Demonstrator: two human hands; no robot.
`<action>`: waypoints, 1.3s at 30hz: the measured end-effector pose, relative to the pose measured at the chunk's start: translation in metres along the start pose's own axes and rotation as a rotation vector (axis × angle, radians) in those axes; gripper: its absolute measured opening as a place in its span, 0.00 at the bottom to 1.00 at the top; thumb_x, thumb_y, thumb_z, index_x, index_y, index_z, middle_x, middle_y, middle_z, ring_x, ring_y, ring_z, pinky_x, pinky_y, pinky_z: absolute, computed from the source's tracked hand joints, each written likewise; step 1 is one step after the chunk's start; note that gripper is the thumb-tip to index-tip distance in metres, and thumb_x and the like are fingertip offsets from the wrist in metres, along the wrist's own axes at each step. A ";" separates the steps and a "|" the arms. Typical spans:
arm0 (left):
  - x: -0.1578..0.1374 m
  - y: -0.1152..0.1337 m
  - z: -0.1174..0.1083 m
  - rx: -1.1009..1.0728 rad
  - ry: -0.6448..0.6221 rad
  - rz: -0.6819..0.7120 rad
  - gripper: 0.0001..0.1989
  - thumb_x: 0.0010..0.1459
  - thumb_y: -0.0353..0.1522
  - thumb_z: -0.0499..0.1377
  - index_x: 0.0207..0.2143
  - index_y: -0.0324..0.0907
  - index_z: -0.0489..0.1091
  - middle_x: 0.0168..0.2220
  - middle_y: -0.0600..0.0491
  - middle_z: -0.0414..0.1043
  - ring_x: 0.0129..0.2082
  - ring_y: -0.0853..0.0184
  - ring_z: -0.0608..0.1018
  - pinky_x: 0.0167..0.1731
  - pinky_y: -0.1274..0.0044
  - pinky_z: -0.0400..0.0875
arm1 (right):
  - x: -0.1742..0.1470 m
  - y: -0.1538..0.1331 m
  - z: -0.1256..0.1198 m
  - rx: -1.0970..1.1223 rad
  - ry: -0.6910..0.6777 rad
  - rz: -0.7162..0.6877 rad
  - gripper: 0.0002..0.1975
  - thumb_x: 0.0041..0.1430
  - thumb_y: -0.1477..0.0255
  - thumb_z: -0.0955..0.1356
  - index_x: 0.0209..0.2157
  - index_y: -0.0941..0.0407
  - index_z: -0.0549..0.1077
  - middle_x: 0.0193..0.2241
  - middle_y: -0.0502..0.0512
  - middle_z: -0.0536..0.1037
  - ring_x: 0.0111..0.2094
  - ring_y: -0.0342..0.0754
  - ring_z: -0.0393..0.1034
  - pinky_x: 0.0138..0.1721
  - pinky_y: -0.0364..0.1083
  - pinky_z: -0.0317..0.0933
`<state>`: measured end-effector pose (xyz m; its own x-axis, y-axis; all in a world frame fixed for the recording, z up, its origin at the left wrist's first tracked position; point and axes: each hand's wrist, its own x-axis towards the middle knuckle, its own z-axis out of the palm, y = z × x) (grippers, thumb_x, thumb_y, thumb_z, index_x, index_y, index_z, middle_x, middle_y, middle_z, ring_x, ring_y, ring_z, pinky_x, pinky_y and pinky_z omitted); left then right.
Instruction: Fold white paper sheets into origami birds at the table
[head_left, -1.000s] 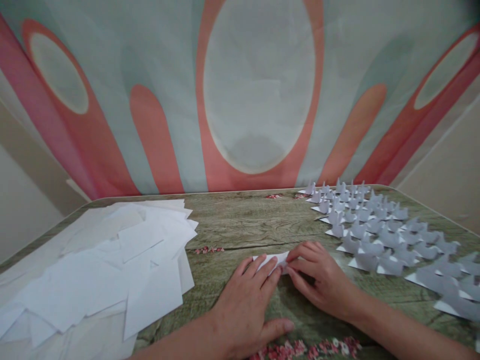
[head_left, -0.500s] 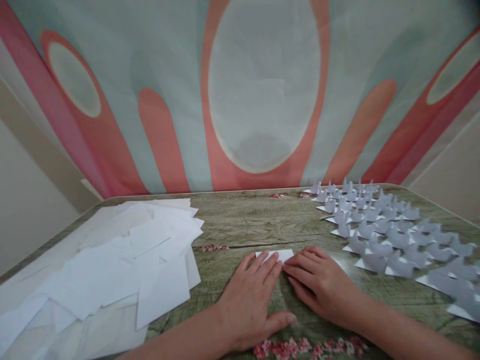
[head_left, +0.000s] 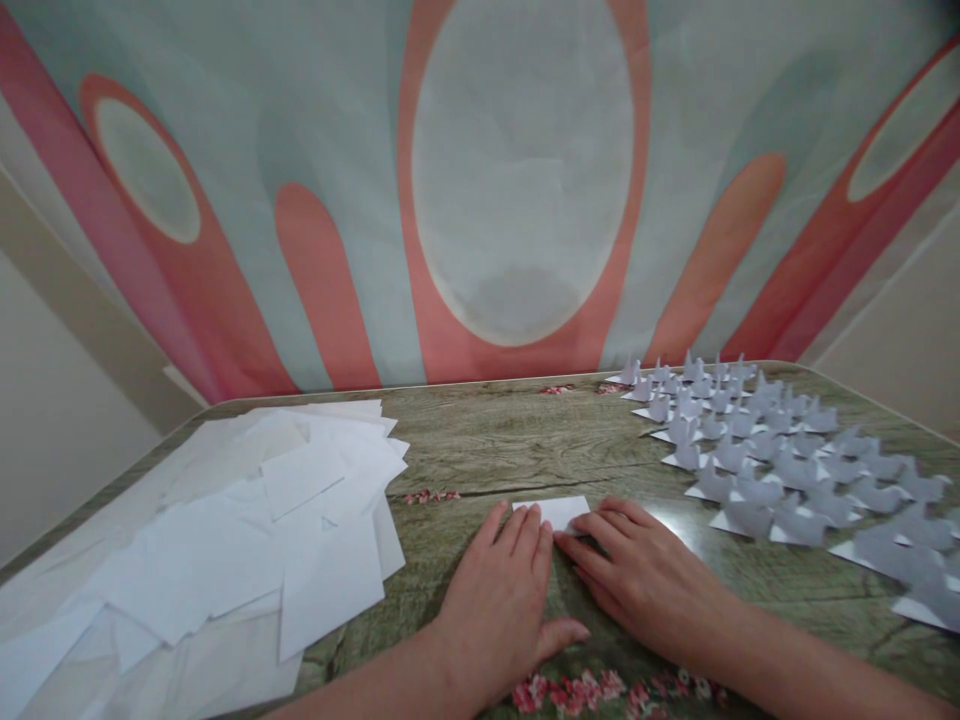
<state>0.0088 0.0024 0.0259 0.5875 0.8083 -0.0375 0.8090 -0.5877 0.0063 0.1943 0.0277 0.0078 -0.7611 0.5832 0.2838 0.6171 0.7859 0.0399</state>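
Note:
A small folded piece of white paper (head_left: 559, 511) lies on the wood-patterned table in front of me. My left hand (head_left: 501, 590) rests flat over its left part, fingers stretched forward and thumb out to the side. From the right, my right hand (head_left: 630, 570) has its fingers drawn together at the paper's near right edge, with fingertips close to those of the left hand. The fingers cover the paper's near side, so its folds there are hidden.
A spread pile of white paper sheets (head_left: 217, 550) covers the left of the table (head_left: 480, 440). Rows of folded white paper birds (head_left: 750, 440) stand on the right. Behind the table hangs a pink and grey-green patterned backdrop (head_left: 517, 360).
My right hand's fingertips have slid left along the paper's near edge, towards the left hand. More of the paper's top shows now. The left hand stays nearly in place.

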 end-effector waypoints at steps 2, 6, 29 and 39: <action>0.000 0.000 0.001 0.009 0.004 0.006 0.44 0.53 0.58 0.38 0.57 0.32 0.57 0.59 0.39 0.55 0.59 0.53 0.57 0.59 0.63 0.45 | 0.000 -0.001 0.001 -0.022 0.000 -0.010 0.11 0.55 0.77 0.64 0.41 0.57 0.71 0.35 0.58 0.73 0.36 0.51 0.67 0.45 0.54 0.56; 0.001 -0.001 0.000 0.015 -0.013 0.014 0.44 0.53 0.58 0.38 0.57 0.31 0.57 0.59 0.39 0.54 0.60 0.53 0.56 0.59 0.62 0.45 | -0.002 -0.002 0.006 -0.047 0.004 -0.027 0.16 0.52 0.76 0.67 0.45 0.59 0.70 0.36 0.59 0.73 0.37 0.53 0.66 0.46 0.55 0.56; 0.000 -0.004 0.005 0.004 0.048 0.045 0.35 0.55 0.53 0.45 0.57 0.39 0.57 0.57 0.38 0.57 0.58 0.53 0.59 0.57 0.61 0.46 | -0.007 -0.002 0.008 -0.176 0.029 0.122 0.09 0.46 0.79 0.70 0.33 0.60 0.76 0.33 0.57 0.75 0.35 0.51 0.66 0.42 0.50 0.58; 0.001 -0.002 -0.004 0.035 0.031 0.019 0.35 0.54 0.53 0.49 0.53 0.35 0.63 0.55 0.38 0.61 0.57 0.54 0.62 0.58 0.62 0.47 | -0.006 -0.005 0.012 -0.127 0.036 0.085 0.17 0.47 0.78 0.71 0.42 0.64 0.73 0.41 0.59 0.75 0.39 0.51 0.67 0.42 0.49 0.63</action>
<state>0.0079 0.0041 0.0299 0.6037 0.7972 -0.0064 0.7967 -0.6037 -0.0288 0.1934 0.0223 -0.0054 -0.6988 0.6370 0.3255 0.7011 0.7003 0.1345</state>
